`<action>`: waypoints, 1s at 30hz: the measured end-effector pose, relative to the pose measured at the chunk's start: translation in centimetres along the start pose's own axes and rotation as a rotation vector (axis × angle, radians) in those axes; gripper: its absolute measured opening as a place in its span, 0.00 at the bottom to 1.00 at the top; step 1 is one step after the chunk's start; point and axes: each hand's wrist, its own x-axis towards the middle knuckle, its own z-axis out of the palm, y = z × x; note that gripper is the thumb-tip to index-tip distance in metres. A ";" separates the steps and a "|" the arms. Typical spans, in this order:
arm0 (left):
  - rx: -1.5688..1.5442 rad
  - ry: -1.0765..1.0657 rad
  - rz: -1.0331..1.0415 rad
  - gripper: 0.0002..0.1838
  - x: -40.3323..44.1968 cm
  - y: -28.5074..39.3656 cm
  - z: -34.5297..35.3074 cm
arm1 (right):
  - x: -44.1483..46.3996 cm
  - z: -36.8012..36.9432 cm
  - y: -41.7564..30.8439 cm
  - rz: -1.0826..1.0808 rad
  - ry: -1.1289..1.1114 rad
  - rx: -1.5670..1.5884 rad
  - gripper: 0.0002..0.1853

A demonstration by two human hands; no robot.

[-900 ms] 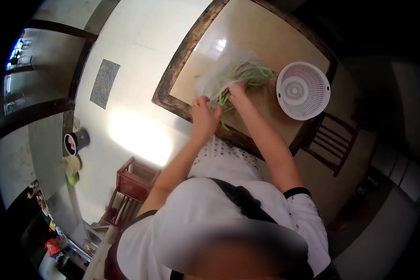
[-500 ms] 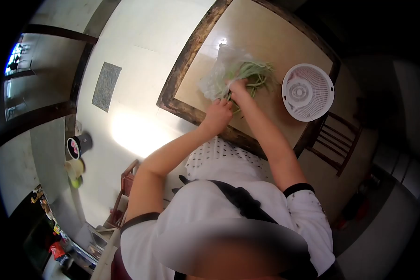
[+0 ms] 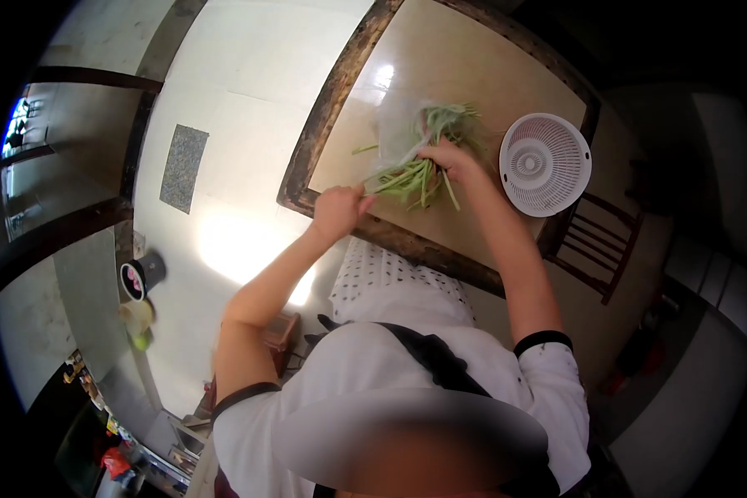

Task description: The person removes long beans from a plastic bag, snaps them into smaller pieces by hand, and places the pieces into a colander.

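The right grip (image 3: 446, 157) clasps green stalks (image 3: 415, 181)

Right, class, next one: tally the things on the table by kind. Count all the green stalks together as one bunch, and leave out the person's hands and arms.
Green stalk bunch: 1
Clear plastic bag: 1
White slotted basket: 1
Total: 3

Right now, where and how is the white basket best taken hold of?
Probably by the near edge of the white basket, reaching in from the near side, thumb inside, fingers outside: it sits mouth up, its round rim exposed there.
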 end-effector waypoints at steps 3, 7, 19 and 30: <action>-0.163 -0.005 -0.159 0.17 1.7 -0.9 0.0 | -0.8 -0.4 1.1 0.000 -0.020 0.102 0.30; -0.474 -0.110 -0.310 0.16 2.9 -3.2 2.1 | -3.9 -0.8 1.6 0.005 -0.198 0.311 0.33; -0.229 0.118 -0.307 0.14 8.1 -3.7 0.7 | -7.3 -5.3 7.8 -0.293 -0.074 -0.519 0.41; -0.942 0.378 -0.218 0.19 8.9 -0.9 0.8 | -9.8 -5.6 11.7 -0.085 0.316 -1.133 0.45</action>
